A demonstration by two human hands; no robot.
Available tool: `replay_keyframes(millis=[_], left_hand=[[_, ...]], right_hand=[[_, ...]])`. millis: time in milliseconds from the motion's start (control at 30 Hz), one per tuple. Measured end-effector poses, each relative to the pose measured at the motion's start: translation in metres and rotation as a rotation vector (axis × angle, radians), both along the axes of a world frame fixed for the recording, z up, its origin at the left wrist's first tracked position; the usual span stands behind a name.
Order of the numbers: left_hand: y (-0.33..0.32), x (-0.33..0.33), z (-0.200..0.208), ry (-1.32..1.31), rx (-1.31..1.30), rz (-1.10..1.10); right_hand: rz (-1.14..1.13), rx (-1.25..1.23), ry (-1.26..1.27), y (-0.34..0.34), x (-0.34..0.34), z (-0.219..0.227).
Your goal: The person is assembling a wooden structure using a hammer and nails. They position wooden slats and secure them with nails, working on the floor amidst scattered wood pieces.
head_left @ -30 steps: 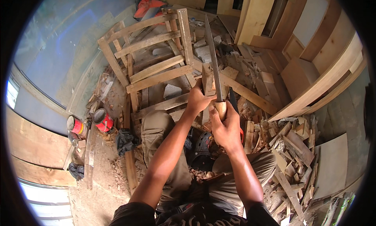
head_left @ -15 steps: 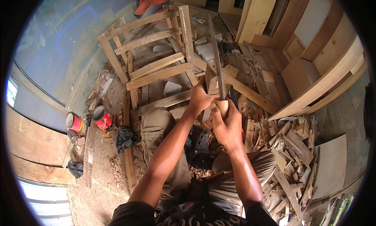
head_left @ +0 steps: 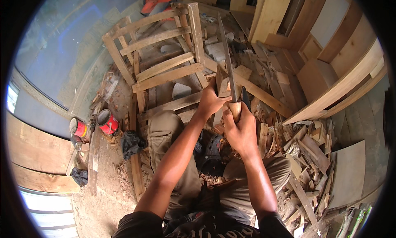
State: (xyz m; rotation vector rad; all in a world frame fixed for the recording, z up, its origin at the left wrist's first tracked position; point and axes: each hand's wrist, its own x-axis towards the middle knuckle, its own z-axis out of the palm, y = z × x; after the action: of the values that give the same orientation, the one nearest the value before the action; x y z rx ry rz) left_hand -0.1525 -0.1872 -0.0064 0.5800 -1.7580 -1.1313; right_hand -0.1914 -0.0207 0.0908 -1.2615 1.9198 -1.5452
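Observation:
My right hand (head_left: 240, 130) grips the wooden handle of a long metal blade (head_left: 227, 58) that points up and away from me. The blade runs alongside a small upright piece of wood (head_left: 222, 82), which my left hand (head_left: 211, 101) clasps from the left. Both hands are close together above my knees. A rough wooden chair frame (head_left: 165, 68) lies on its side just beyond them.
Wood offcuts and shavings (head_left: 305, 155) litter the ground to the right. Two red tins (head_left: 108, 121) stand at the left by a dark rag (head_left: 131, 142). Planks and wooden panels (head_left: 330, 68) lean at the upper right. A flat board (head_left: 348, 172) lies at the right.
The blade and my right hand have shifted slightly; my left hand keeps hold of the wood piece. Little else differs.

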Motion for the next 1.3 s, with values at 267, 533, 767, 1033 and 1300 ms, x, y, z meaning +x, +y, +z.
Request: replay_keyframes(millis=[267, 533, 767, 1033, 1300], left_hand=[[0.000, 0.002, -0.015, -0.098, -0.084, -0.037], [0.015, 0.005, 0.025, -0.148, -0.249, 0.079], [-0.006, -0.010, -0.033, -0.133, -0.225, 0.071], [0.023, -0.002, 0.028, -0.085, -0.233, 0.107], [0.009, -0.005, -0.006, -0.304, -0.384, 0.044]], right_hand=[[-0.002, 0.048, -0.046, 0.008, 0.003, -0.002], [0.028, -0.091, -0.069, 0.033, 0.014, 0.020], [-0.027, 0.021, 0.030, 0.014, -0.005, -0.022], [-0.037, -0.028, -0.104, 0.037, 0.007, 0.016], [-0.087, 0.035, -0.056, 0.028, -0.012, -0.022]])
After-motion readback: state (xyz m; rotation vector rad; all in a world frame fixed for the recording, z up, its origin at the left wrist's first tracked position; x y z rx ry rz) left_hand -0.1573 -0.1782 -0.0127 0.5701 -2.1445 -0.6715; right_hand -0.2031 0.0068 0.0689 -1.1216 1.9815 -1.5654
